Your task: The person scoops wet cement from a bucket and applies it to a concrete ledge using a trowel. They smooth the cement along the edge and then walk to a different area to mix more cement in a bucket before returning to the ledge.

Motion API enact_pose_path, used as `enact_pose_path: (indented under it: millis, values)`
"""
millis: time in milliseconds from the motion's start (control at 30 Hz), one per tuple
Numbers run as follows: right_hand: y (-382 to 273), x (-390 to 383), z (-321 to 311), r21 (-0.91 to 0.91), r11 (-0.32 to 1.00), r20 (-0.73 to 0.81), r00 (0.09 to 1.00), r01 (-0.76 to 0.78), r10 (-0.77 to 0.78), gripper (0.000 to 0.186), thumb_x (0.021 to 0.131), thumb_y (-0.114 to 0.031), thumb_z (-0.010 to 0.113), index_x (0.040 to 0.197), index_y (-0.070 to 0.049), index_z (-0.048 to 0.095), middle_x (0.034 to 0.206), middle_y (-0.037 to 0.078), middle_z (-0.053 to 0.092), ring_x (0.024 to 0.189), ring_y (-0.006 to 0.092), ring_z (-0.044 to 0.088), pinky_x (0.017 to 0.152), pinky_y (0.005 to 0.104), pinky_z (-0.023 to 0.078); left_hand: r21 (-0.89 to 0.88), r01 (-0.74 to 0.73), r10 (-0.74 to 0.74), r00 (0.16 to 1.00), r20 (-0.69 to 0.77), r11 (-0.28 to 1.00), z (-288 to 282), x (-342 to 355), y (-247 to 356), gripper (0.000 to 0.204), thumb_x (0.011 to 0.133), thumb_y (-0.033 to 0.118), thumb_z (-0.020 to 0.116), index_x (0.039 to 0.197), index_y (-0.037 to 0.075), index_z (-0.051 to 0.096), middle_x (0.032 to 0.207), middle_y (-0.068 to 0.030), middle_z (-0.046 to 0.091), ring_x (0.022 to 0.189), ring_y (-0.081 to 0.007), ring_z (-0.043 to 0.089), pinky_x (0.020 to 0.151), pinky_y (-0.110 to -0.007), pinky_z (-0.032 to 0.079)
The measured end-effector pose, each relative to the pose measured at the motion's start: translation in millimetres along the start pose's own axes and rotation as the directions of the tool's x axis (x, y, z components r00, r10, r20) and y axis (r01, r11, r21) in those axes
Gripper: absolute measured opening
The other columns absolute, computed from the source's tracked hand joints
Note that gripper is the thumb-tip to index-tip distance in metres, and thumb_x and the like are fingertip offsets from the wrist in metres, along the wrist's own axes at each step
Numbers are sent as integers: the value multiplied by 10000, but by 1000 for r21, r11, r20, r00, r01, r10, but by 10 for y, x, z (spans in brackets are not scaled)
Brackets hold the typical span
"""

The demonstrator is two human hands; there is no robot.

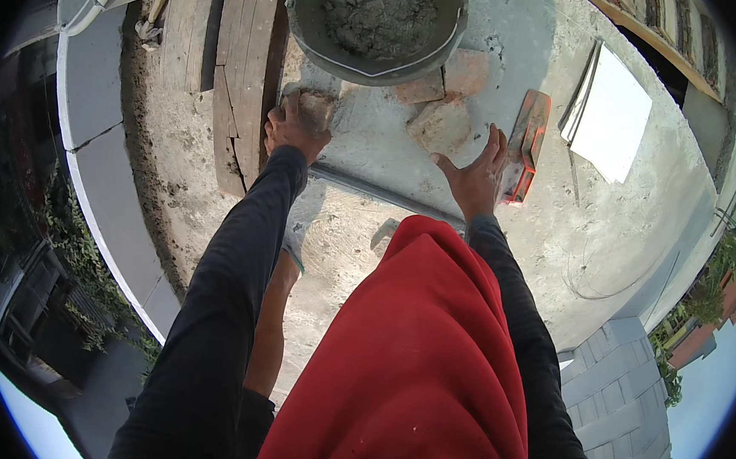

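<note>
My left hand (296,132) is closed round a rough, mortar-smeared chunk of broken brick (317,108), against the edge of a wooden plank (244,67). My right hand (477,179) hovers open, thumb and fingers apart, with nothing in it. Just right of it lies a plastering float with a red-orange handle (527,155). Beyond its thumb sits a tan lump of rubble (440,124). Two reddish brick pieces (467,73) rest beside a dark bucket (295,21) of wet grey mortar (379,13). A grey straight bar (387,193) runs between my hands.
White sheets (613,114) lie at the right with thin wire (575,177) beside them. Another plank (190,34) stands at the far left. A low pale wall edge (102,185) curves along the left, with a drop beyond. Grey roof tiles (616,400) show lower right.
</note>
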State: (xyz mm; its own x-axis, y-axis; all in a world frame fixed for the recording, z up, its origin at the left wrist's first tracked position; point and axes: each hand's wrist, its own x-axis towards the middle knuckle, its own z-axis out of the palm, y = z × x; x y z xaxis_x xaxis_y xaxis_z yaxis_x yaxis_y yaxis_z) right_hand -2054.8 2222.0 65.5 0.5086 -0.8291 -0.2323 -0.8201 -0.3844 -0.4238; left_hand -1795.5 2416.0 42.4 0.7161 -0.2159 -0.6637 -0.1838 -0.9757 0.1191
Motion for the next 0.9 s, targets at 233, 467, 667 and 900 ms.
enact_pose_path:
  millis: [233, 467, 667, 900]
  values:
    - [-334, 153, 189, -18, 958, 281, 918, -287, 280, 1264, 635, -337, 905, 1570, -83, 93, 1480, 235, 312, 1386, 430, 337, 1113, 511, 400, -552, -178, 224, 975, 15, 814, -407, -724, -771, 1008, 713, 247, 848, 1551, 101, 309, 1402, -199, 504, 1226, -324, 566, 1012, -409, 504]
    - [-980, -857, -422, 451, 687, 550, 784, -570, 289, 1161, 687, -359, 866, 1556, -9, 180, 1444, 238, 443, 1330, 360, 482, 1087, 446, 430, -747, -87, 55, 996, -67, 659, -2376, -2352, -856, 979, 724, 167, 815, 1556, 73, 309, 1378, -165, 525, 1173, -272, 597, 945, -387, 535]
    - [-2303, -877, -1267, 659, 510, 620, 783, -553, 48, 1139, 748, -268, 844, 1576, 21, 116, 1472, 227, 437, 1352, 324, 468, 1095, 431, 421, -854, -345, 36, 932, -360, 389, -3417, -2475, -637, 1067, 713, 354, 867, 1569, 68, 296, 1464, -166, 445, 1335, -305, 463, 1100, -456, 408]
    - [-3599, -10, -780, 391, 912, 345, 938, -122, -22, 1215, 693, -317, 886, 1553, 59, 116, 1443, 271, 361, 1353, 444, 393, 1092, 511, 408, -702, -408, 211, 911, -353, 584, -4080, 84, -489, 1068, 704, 405, 861, 1548, 33, 323, 1401, -200, 512, 1289, -328, 527, 1073, -425, 451]
